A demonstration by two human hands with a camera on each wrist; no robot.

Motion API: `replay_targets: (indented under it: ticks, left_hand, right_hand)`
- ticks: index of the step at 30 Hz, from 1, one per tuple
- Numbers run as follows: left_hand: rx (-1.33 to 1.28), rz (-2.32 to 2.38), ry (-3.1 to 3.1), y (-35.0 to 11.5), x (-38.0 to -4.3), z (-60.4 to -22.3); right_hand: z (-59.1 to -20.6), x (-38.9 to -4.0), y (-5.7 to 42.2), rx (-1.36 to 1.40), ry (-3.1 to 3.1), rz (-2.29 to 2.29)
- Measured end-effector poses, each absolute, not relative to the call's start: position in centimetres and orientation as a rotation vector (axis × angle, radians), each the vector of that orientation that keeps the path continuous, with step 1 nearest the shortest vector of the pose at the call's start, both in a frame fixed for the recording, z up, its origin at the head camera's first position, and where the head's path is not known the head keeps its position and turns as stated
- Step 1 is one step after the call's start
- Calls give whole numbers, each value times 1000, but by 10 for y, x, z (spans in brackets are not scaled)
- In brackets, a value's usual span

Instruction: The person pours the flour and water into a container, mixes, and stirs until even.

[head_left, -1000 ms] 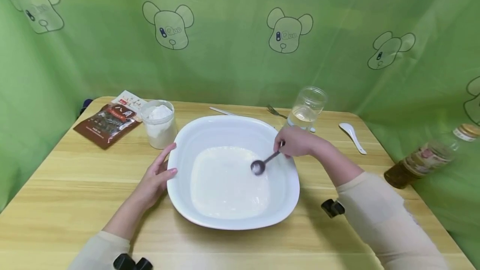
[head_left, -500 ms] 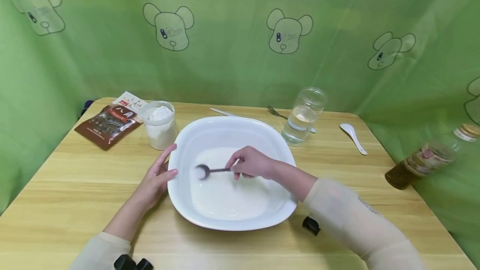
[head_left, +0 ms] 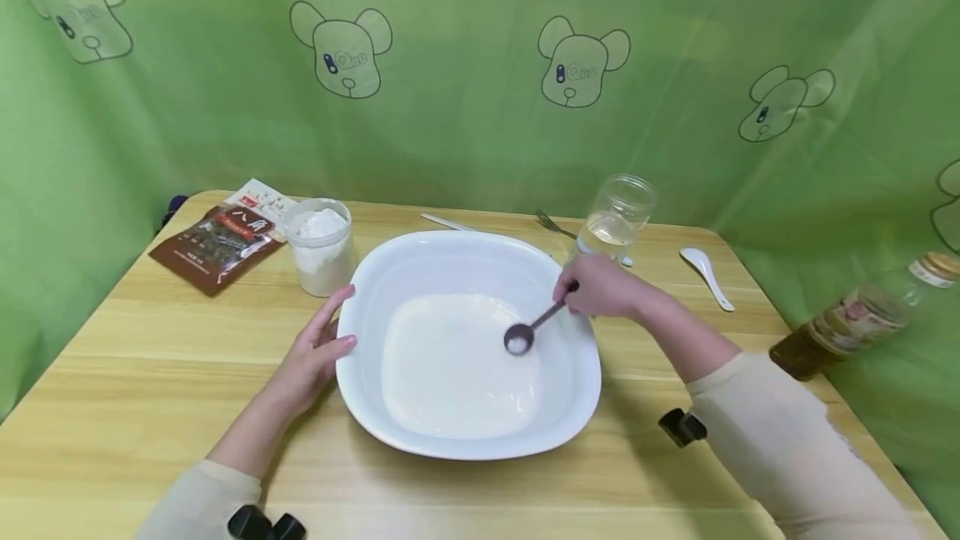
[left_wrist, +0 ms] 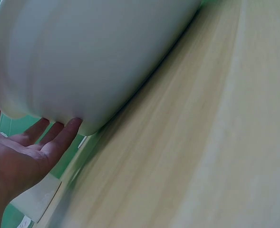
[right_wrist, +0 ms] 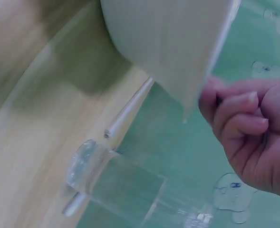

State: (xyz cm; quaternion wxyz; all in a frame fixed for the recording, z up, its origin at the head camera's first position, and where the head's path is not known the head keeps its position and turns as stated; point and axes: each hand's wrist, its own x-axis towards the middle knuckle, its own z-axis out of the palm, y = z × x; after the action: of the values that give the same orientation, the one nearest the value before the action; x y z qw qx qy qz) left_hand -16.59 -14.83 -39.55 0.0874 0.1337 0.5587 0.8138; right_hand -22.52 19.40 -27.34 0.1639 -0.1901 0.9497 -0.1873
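A large white basin (head_left: 577,407) stands mid-table with a white, milky layer (head_left: 442,365) across its bottom. At its left side, my left hand (head_left: 313,354) touches the rim with thumb and forefinger. The left wrist view shows the fingers of that hand (left_wrist: 30,147) nearly straight, tips against the outer wall below the rim. My right hand (head_left: 600,286) pinches the handle of a dark brown measuring spoon (head_left: 551,315) over the basin's right side. Something white lies in the spoon's round bowl. In the right wrist view, the basin wall hides the spoon from sight.
Behind the basin's right corner stands a glass jar of clear liquid (head_left: 618,211), with a fork (head_left: 553,225) beside it. A tub of white powder (head_left: 322,252) and a brown packet (head_left: 217,248) are at left. A white spoon (head_left: 705,277) and an oil bottle (head_left: 847,327) lie right.
The right hand swept the measuring spoon left across the basin, then back right to nearly where it was a second ago. The left hand and basin have barely moved.
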Motion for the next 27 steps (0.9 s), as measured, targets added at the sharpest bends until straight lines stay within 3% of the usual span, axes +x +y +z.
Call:
replay_targets:
  ticks: [7, 14, 20, 27]
  left_hand:
    - [387, 2419, 1661, -146, -165, -396]
    - [392, 2412, 1674, -147, -166, -395]
    - [393, 2407, 1690, -148, -167, -395]
    - [381, 2413, 1686, -148, -166, -395]
  right_hand:
    - [-306, -243, 159, -339, 2768, -875]
    - [-319, -217, 123, -422, 2428, -1071]
    - [-296, -196, 152, -638, 2276, -788]
    - [-262, -209, 188, -721, 2638, -336]
